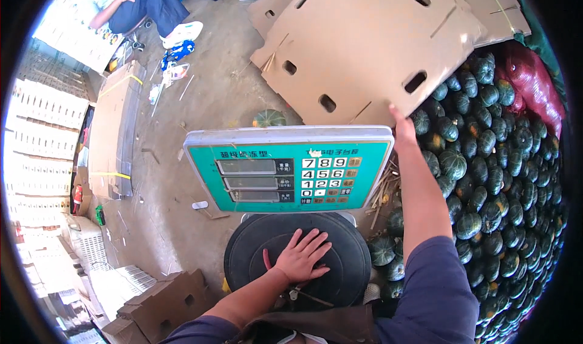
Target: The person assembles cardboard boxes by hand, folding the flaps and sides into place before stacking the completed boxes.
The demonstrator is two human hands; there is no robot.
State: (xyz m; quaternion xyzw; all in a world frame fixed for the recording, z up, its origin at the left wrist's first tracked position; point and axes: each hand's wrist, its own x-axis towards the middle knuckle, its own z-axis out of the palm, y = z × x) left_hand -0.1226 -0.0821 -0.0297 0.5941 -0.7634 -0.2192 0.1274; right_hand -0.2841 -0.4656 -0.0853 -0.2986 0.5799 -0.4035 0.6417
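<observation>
My left hand (303,257) lies with its fingers spread on a black round top (246,265) marked with rings. A red handle (266,259) and a thin stick-like piece show beside and below this hand; what the handle belongs to is hidden. My right arm reaches forward past a scale display (285,169) with a green face, dark screens and a keypad. At the end of it my right hand (403,127) grips the near corner of a large flattened cardboard box (364,46) with oval slots. Its thumb shows on top; the other fingers are mostly hidden.
A big heap of dark green squashes (480,174) fills the right, with a red mesh sack (528,83) behind. One squash (269,118) sits beyond the display. Strapped cardboard (112,131) and white crates (45,119) stand left. Another person (146,7) sits at the far left.
</observation>
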